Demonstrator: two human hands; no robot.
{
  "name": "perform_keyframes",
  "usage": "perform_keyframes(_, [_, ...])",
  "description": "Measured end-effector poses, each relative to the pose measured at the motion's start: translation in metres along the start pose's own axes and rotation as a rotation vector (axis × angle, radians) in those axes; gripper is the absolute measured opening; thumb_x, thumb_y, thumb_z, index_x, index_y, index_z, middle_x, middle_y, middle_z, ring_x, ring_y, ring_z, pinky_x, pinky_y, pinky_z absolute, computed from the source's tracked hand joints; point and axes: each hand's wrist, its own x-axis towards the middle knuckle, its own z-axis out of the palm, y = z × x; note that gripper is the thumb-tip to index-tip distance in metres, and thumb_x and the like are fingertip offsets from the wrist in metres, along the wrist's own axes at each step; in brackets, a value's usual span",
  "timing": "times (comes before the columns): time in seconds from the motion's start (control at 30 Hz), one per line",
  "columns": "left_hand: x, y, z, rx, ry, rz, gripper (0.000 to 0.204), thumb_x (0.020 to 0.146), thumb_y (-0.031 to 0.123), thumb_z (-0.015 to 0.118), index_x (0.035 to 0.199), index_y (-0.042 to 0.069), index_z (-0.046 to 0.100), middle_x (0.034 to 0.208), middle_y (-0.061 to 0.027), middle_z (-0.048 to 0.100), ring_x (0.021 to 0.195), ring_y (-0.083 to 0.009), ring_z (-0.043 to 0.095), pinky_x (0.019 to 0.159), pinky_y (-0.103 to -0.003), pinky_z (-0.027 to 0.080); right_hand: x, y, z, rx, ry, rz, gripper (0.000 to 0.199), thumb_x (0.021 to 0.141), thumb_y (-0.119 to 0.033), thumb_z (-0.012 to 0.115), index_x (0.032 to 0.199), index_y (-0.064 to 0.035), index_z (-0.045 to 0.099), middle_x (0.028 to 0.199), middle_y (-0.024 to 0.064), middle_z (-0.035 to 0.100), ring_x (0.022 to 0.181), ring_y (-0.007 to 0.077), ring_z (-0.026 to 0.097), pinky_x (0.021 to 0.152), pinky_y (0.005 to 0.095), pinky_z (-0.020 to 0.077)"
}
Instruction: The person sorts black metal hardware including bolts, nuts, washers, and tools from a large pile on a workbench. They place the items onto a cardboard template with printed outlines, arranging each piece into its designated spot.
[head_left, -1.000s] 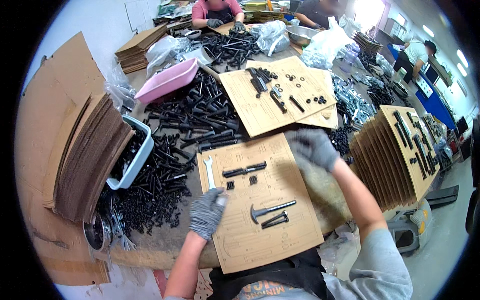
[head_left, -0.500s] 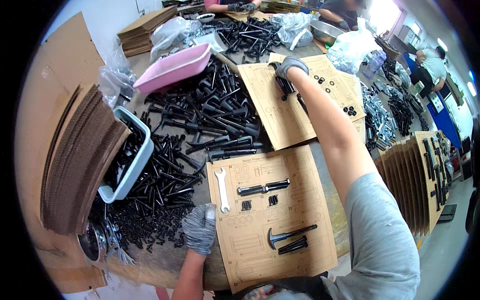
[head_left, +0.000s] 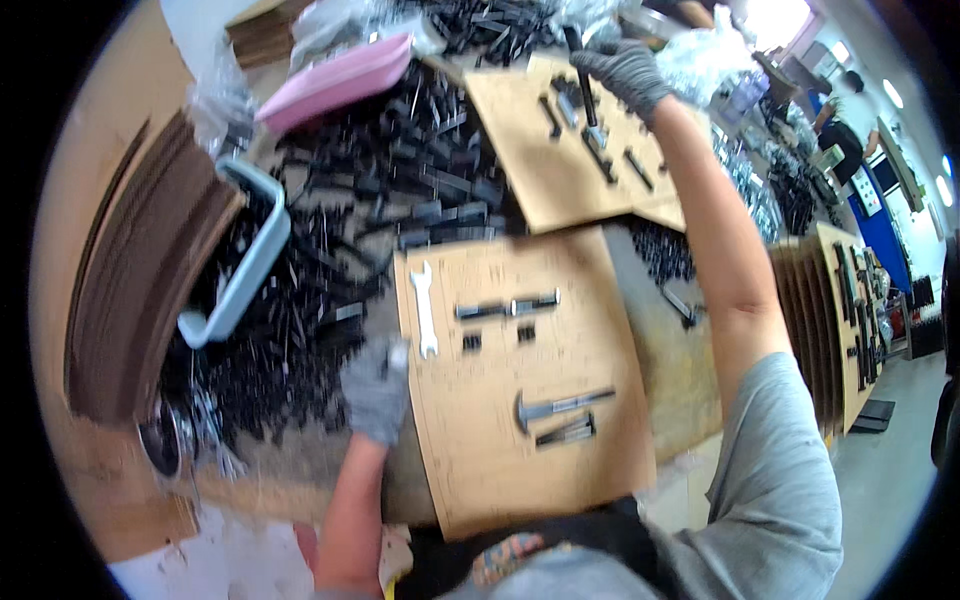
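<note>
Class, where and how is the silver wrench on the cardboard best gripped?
Probably mid-shank, from above, pinching the long edges of the double open-ended wrench: it lies flat and uncovered on the nearer cardboard sheet, its slim shank joining two wider forked ends.

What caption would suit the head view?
Right hand holding a black rod over the far board; left hand by the near board's left edge, near a wrench.

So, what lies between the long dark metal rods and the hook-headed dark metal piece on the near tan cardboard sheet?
Two small black clusters, side by side, then bare cardboard, in the head view.
</note>
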Motion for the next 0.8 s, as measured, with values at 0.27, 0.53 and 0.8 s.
perform_keyframes(0.27, [0.003,0.002,-0.001,-0.073,-0.009,0.009,0.024,0.092,0.028,0.057,0.097,0.006,0.067,0.082,-0.0141,0.066,0.072,-0.0269,0.063,0.068,-0.034,0.049,-0.243,-0.154,0.003,0.378,-0.412,-0.144,0.026,0.082,-0.028,0.069,0.088,-0.003,0.065,0.07,0.0105,0.064,0.061,0.0173,0.058,0.06,0.0325,0.0491])
perform_keyframes(0.53, [-0.074,0.025,-0.049,-0.634,-0.273,-0.409,0.019,0.095,0.023,0.055,0.102,0.007,0.064,0.074,0.0025,0.061,0.055,-0.0018,0.048,0.047,-0.018,0.041,-0.388,-0.193,0.012,0.096,-0.737,-0.237,0.021,0.082,-0.028,0.063,0.087,-0.0084,0.067,0.075,0.0117,0.063,0.068,0.0298,0.063,0.062,0.0394,0.0502])
perform_keyframes(0.8, [-0.144,0.064,-0.069,0.219,-0.477,0.198,0.038,0.077,0.029,0.071,0.109,0.01,0.065,0.098,-0.0105,0.065,0.093,-0.0276,0.061,0.086,-0.037,0.049,-0.427,-0.193,0.038,-0.257,-0.649,-0.339,0.012,0.086,-0.02,0.052,0.087,-0.0151,0.063,0.082,0.0102,0.06,0.068,0.0265,0.064,0.052,0.0405,0.0512])
